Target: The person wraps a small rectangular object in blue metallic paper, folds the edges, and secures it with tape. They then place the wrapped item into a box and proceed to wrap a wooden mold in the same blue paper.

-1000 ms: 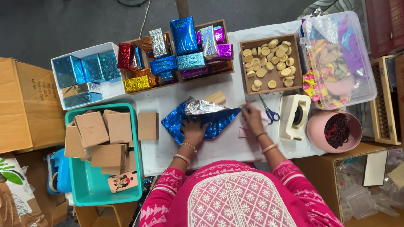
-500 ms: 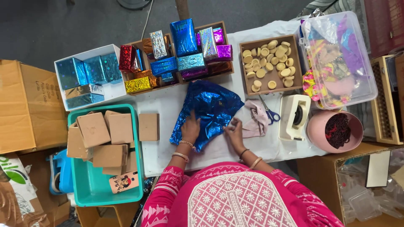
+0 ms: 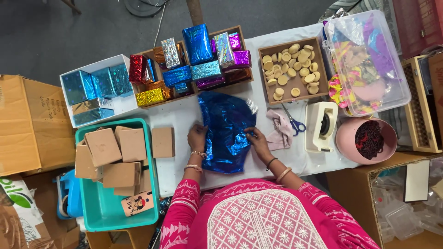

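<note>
A crinkled sheet of shiny blue wrapping foil (image 3: 227, 131) lies spread on the white table (image 3: 180, 115) in front of me. My left hand (image 3: 197, 137) presses on the sheet's left edge. My right hand (image 3: 256, 140) holds down its right edge, fingers on the foil. A plain brown cardboard box (image 3: 163, 142) stands on the table just left of my left hand.
A teal tub (image 3: 99, 213) of brown boxes sits at the left. Foil-wrapped boxes fill trays (image 3: 194, 60) at the back. A tray of round tan discs (image 3: 291, 69), scissors (image 3: 294, 122), a tape dispenser (image 3: 322, 125), a pink bowl (image 3: 367, 140) and a clear bin (image 3: 369, 60) stand at the right.
The foil, bunched and showing its silver side a second ago, has been opened out flat, blue side up. My hands have moved apart to its left and right edges.
</note>
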